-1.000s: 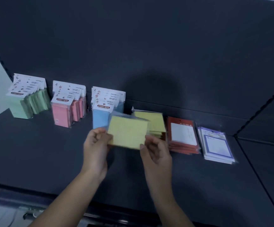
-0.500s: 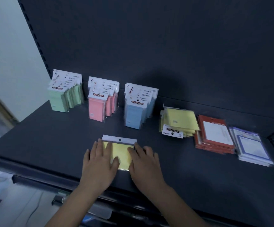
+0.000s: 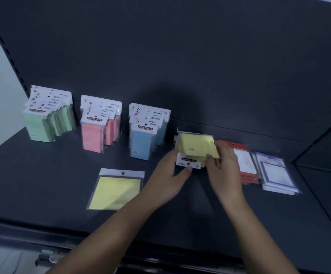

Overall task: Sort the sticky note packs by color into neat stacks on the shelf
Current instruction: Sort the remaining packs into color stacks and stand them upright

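A single yellow pack (image 3: 115, 191) lies flat on the dark shelf (image 3: 42, 175) near the front, with no hand on it. Behind it to the right sits a messy yellow stack (image 3: 195, 148). My left hand (image 3: 170, 175) holds the stack's front left corner, thumb under its white header. My right hand (image 3: 223, 163) grips the stack's right side, fingers curled over the top pack. Green packs (image 3: 42, 125), pink packs (image 3: 93, 137) and blue packs (image 3: 142, 144) stand upright in rows at the back left.
A flat pile of red-edged packs (image 3: 245, 165) and a pile of purple-bordered packs (image 3: 273, 175) lie right of the yellow stack, close to my right hand. The shelf's back wall stands just behind the rows. The front edge runs below my forearms.
Both hands left the single yellow pack lying flat at the front and moved back and right onto the yellow stack.
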A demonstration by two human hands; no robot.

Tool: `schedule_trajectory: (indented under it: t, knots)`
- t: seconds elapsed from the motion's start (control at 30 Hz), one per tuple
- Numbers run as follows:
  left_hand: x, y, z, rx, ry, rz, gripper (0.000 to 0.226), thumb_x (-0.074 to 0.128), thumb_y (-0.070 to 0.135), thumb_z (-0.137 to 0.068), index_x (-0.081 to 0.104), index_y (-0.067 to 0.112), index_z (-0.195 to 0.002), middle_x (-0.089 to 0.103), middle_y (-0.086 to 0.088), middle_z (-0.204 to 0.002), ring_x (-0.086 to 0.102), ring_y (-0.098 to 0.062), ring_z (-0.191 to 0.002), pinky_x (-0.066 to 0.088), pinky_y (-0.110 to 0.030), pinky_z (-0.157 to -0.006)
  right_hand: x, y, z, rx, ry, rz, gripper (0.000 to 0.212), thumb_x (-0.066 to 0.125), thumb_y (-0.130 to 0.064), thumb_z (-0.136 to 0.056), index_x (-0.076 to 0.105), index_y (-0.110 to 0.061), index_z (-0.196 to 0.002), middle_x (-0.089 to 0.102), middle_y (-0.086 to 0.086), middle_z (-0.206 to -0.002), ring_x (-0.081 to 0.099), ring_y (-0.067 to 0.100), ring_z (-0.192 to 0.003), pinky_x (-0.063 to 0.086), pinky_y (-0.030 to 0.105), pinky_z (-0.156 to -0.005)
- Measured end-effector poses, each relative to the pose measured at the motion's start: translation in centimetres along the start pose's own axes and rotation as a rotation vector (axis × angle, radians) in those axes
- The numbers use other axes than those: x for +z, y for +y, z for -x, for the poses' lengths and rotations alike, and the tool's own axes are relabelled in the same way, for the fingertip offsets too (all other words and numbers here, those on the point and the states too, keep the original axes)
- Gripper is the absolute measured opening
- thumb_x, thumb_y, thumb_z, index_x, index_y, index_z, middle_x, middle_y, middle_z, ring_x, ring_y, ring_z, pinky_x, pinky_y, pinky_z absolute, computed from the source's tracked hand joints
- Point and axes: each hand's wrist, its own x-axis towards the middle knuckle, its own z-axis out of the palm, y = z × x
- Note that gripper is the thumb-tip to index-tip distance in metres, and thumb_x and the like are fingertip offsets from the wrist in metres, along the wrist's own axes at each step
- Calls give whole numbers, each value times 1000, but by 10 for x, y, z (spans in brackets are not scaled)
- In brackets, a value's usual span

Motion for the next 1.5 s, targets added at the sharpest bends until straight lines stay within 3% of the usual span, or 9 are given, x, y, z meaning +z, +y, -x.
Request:
schedule_trajectory:
  t: [0.17, 0.33, 0.57, 0.73, 0.97, 1.07, 1.17, 1.4, 1.5]
  knots:
    - [29, -5, -44, 49, 57, -20, 46, 53, 36, -75, 54, 16, -116, 57, 0, -113, 56, -12, -106, 47, -36, -93, -1, 18, -26, 191, -145, 102, 45, 55, -12, -82, 43, -4, -124, 61, 15, -111, 55, 34, -105, 46, 44, -88]
    - [36, -6, -42, 81, 190, 51, 29, 61, 19, -88, 58, 8, -115, 59, 0, -110, 54, -5, -95, 37, -1, -76, 3, 18, -24, 246, -157, 32, 50, 55, -13, -87, 43, -7, -134, 53, 11, -132, 47, 27, -123, 38, 31, -100]
    - [45, -8, -59, -135, 331, 279, 19, 67, 14, -84, 53, 12, -96, 55, 7, -86, 55, -10, -81, 48, -24, -77, 13, 13, -8, 59, -175, 116, 40, 53, -5, -87, 53, -4, -126, 56, 9, -129, 49, 24, -119, 36, 28, -100]
    - [40, -8, -66, -55, 404, 171, 35, 64, -2, -79, 44, 25, -71, 53, 8, -73, 52, -6, -68, 44, -15, -65, 11, 12, -4, -9, -182, 119, 34, 52, -1, -85, 58, -5, -118, 59, 7, -121, 52, 20, -114, 30, 11, -85]
    - [6, -14, -27, -93, 420, 442, 32, 57, -9, -83, 52, 22, -81, 58, 2, -83, 53, -11, -73, 46, -18, -67, 9, 9, 8, 74, -12, -44, 44, 58, -17, -90, 45, -10, -131, 48, 3, -130, 44, 16, -121, 34, 27, -104]
    - [-20, -26, 7, -102, 381, 551, 41, 52, -15, -83, 56, 24, -97, 61, 2, -96, 53, -9, -70, 46, -19, -65, 14, -5, 16, 144, 14, -342, 36, 59, -11, -89, 47, -22, -121, 59, -1, -103, 55, 2, -87, 45, 20, -80]
    - [-41, -42, 36, -130, 347, 461, 52, 52, -14, -83, 56, 31, -108, 58, 8, -105, 52, -3, -63, 45, -12, -61, 37, -22, 29, 140, -148, -528, 36, 57, -1, -88, 50, -28, -110, 59, -2, -89, 52, -4, -70, 43, 8, -66]
    - [-88, -73, 62, -255, 416, 445, 51, 42, -14, -88, 55, 24, -119, 64, 9, -99, 57, -9, -78, 48, -14, -65, 94, -40, 55, 80, -320, -222, 30, 65, -18, -85, 54, -24, -112, 51, -3, -109, 49, 12, -101, 42, 24, -89]
    - [-99, -91, 70, -257, 345, -124, 39, 49, 5, -92, 51, 14, -129, 58, -1, -93, 48, -15, -79, 41, -22, -70, 104, -45, 63, 77, -383, -190, 25, 64, -21, -86, 53, -27, -107, 53, -3, -100, 50, 16, -98, 44, 28, -85]
